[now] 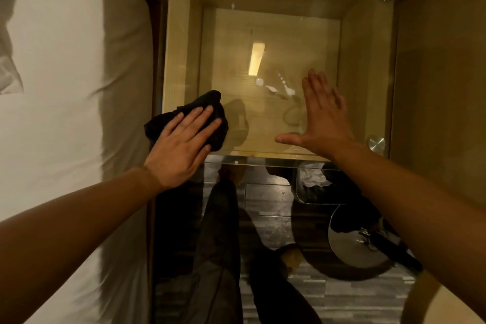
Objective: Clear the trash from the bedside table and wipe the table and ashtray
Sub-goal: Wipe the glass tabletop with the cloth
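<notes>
White bed fills the left side; glass-topped bedside table sits right beside it; right hand is spread open over the near-right part of the glass, holding nothing; left hand, fingers straight, presses a black cloth onto the near-left corner.

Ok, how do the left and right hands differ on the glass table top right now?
The left hand presses flat on a black cloth at the near-left corner of the table; the right hand has no cloth under it and is nearer the right side. The left hand's thumb lies close to its fingers; the right hand's thumb is spread wide. Whether the right hand touches the glass is unclear. Both are open with straight fingers.
</notes>
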Demonstrator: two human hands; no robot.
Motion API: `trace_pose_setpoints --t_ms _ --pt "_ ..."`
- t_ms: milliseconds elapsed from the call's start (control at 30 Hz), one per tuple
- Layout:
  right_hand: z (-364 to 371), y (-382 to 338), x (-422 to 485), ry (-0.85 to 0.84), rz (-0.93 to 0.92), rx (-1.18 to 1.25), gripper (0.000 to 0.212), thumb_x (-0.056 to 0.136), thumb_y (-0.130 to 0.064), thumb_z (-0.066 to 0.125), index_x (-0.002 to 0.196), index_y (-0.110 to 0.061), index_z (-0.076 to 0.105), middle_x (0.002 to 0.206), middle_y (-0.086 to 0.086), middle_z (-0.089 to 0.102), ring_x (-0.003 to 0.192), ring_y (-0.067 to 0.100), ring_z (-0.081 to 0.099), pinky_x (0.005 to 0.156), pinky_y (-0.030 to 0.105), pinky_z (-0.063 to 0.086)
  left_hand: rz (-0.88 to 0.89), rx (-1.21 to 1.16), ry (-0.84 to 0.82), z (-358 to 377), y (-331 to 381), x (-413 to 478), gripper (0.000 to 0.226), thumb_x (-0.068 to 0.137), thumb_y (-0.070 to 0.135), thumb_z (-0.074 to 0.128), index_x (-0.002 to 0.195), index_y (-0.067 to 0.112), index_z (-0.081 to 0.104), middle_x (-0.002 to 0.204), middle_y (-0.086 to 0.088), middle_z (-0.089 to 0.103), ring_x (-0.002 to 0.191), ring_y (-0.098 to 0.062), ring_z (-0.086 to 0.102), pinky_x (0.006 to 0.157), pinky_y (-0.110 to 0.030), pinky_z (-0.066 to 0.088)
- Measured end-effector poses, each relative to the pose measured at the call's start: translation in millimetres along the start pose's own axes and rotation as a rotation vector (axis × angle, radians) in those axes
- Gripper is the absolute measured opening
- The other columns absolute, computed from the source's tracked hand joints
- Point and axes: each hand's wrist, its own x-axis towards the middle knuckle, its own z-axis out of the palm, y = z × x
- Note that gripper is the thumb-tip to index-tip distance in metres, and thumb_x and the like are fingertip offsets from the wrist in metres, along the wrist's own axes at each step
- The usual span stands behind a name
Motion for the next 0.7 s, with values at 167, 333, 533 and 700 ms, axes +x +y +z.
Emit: trace_pose_setpoints --t_ms 167,333,533,700 --pt "1.9 1.6 -0.6 0.011 0.001 0.015 0.142 0.058 -0.106 0.041 0.163 -0.018 0.003 0.174 0.003 -0.003 0.157 0.012 -0.015 0.126 0.048 0.001 -0.050 -0.111 0.056 2.1 19.0 -14.7 0.057 0.107 0.036 0.038 0.163 0.027 0.030 0.172 0.000 0.020 0.161 -0.014 0.009 0.130 -0.034 -0.001" --pt "5.0 4.5 0.7 0.024 -0.008 0.033 0.142 0.058 -0.107 0.041 0.163 -0.018 0.005 0.174 0.003 0.000 0.159 0.014 -0.010 0.127 0.050 0.005 -0.167 -0.311 0.156 5.1 50.5 -27.1 0.049 0.104 0.026 0.047 0.152 0.021 0.050 0.165 0.002 0.039 0.156 -0.012 0.027 0.130 -0.032 0.009" --pt "2.6 9.1 -0.6 0.005 -0.025 0.122 0.138 0.062 -0.101 0.048 0.163 -0.018 0.006 0.174 0.002 -0.003 0.159 0.014 -0.011 0.126 0.045 -0.001 -0.266 -0.578 0.127 -6.3 100.2 -33.2 0.039 0.103 0.016 0.053 0.140 0.016 0.064 0.155 0.003 0.054 0.150 -0.013 0.040 0.128 -0.038 0.023" --pt "-20.2 3.4 -18.4 0.028 -0.078 0.438 0.097 0.083 -0.073 0.056 0.162 -0.027 0.023 0.172 -0.009 0.012 0.157 0.004 0.005 0.122 0.039 0.009 -0.531 -1.285 0.041 -49.6 137.7 -15.2 0.033 0.108 0.015 0.050 0.137 0.026 0.063 0.127 0.004 0.073 0.122 -0.010 0.066 0.105 -0.029 0.050"
